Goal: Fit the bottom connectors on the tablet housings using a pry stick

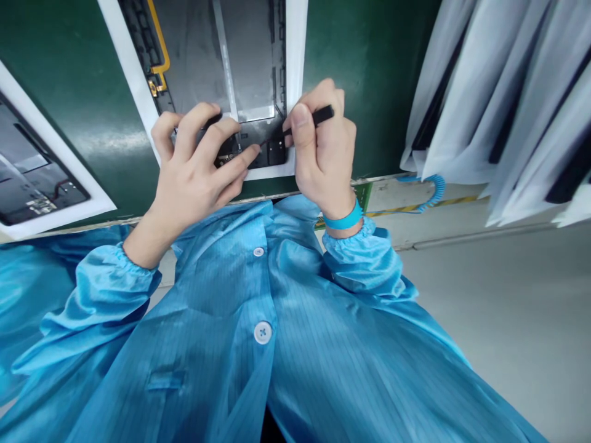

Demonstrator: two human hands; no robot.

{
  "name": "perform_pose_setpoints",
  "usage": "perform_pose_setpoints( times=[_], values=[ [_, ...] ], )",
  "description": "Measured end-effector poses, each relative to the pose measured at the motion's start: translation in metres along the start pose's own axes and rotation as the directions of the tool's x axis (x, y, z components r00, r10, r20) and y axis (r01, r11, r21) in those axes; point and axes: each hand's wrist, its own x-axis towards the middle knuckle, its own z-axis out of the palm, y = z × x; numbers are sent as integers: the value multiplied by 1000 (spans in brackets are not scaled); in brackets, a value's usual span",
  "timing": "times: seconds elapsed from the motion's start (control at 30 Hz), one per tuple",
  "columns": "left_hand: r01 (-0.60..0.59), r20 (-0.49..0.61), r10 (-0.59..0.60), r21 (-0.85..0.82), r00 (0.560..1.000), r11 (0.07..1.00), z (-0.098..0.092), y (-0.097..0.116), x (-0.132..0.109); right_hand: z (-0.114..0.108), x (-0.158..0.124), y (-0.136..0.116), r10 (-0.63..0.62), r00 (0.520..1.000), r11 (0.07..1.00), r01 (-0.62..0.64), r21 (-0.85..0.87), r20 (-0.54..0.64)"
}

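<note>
Nearest: blue ESD smock, buttons down the front, cuffs gathered at both wrists. Off to the right, grey surface, bare of detail. Blue wristband on R wrist, blue coiled cord further right by the bench edge. Just past the cuffs, L hand with fingers curled down onto the near end of a dark panel, narrow span, nothing clearly held; pinch or plain press, can't tell. R hand in a tight pinch, thumb + fingers around a black spudger, slim tip angled left toward the panel's near right corner, right by a small black block. Exact tip contact too small to tell. Best handling: tip low + shallow, small controlled strokes, light pressure, L fingers steadying the panel, R wrist relaxed, all kept off the gold flex along the far left edge. Around the panel, white frame, sitting on green mat. Far left, second panel in its own white frame. Far right, white hanging strips with dark bands.
</note>
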Motion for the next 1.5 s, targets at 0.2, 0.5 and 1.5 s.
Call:
perform_pose_setpoints(
  times=[0.2,0.5,1.5],
  values=[
    [-4,6,4,-12,1000,1000,6,-3,0,-4,2,-1,-45,995,999,47,-20,88],
    [15,-3,-15,-6,1000,1000,3,2,0,-5,4,-1,-111,988,994,111,9,110],
    [51,56,-49,-33,997,998,3,3,6,-6,5,4,-31,979,998,42,-52,202]
  ],
)
